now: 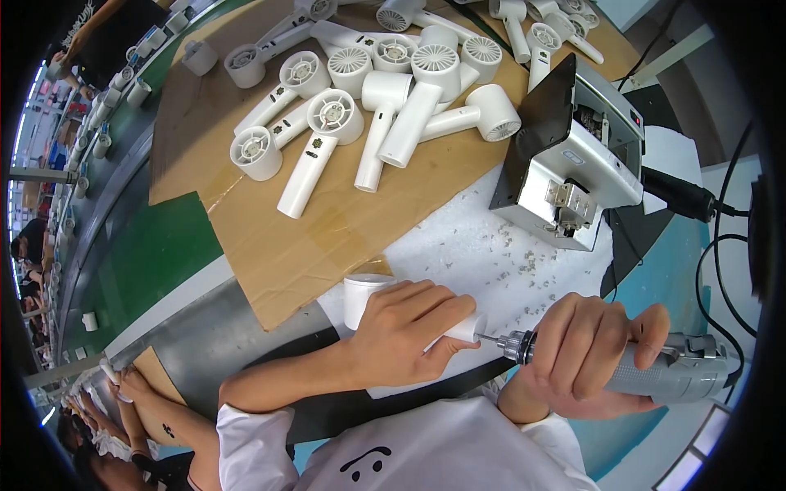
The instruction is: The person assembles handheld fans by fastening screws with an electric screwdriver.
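My left hand (412, 334) is wrapped round the handle of a white handheld fan (358, 299), whose round head sticks out to the left of my fingers. The fan lies sideways over a white sheet (458, 254), with its handle end to the right. In my right hand (594, 352) is a grey electric screwdriver (667, 368), held level with its tip pointing left. Its thin bit meets the end of the fan's handle. My fingers hide the middle of the handle. Many small screws (528, 274) lie scattered on the sheet just beyond my hands.
Several white fans (393, 98) lie piled on brown cardboard (270, 245) at the back. A boxy screw feeder (565, 172) stands back right, with black cables (720, 270) beside it. On the left runs a green conveyor (164, 262); a co-worker's arm (168, 401) is at lower left.
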Motion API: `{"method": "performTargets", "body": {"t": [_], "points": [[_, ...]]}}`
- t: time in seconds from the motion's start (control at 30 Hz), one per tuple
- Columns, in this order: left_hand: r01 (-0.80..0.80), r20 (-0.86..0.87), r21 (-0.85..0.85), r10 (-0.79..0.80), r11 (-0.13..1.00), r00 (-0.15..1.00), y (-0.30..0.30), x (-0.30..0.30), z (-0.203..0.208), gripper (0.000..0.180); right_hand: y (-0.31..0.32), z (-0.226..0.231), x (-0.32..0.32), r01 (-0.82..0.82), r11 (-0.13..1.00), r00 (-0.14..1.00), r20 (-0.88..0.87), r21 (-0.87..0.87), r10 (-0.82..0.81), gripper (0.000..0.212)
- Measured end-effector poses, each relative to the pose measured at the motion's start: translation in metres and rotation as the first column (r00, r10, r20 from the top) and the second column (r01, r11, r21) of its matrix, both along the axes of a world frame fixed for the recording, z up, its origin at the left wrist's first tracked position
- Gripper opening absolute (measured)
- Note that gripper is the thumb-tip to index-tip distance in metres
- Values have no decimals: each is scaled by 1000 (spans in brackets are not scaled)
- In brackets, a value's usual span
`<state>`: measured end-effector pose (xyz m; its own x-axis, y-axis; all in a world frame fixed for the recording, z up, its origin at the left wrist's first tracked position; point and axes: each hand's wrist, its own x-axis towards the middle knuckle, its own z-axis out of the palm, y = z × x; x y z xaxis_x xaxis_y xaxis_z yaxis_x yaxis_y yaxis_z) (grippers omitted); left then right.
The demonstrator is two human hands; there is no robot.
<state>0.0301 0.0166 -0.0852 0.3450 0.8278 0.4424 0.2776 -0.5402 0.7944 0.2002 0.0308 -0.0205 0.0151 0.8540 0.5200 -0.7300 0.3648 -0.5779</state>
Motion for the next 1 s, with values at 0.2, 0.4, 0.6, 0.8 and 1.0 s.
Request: {"method": "performTargets", "body": {"t": [0.2, 0.4, 0.6, 0.8, 1.0], "points": [[-11, 11, -6, 11, 1000, 1000, 1, 1, 0, 27, 4, -4, -1, -46, 998, 998, -32, 36, 47, 46], [0, 2, -32, 0, 999, 1000, 2, 3, 2, 26, 10, -6, -1, -96, 993, 989, -106, 67, 103, 51], [4, -23, -43, -5, 999, 1000, 2, -4, 3, 26, 14, -9, 39, 271, 961, 950, 176, -57, -257, 63], [25, -61, -78, -30, 997, 998, 5, -6, 8, 25, 59, -18, 55, 318, 927, 864, 343, 198, -369, 93], [29, -53, -57, -32, 998, 998, 6, -6, 3, 26, 71, -30, 56, 311, 931, 883, 305, 191, -357, 97]]}}
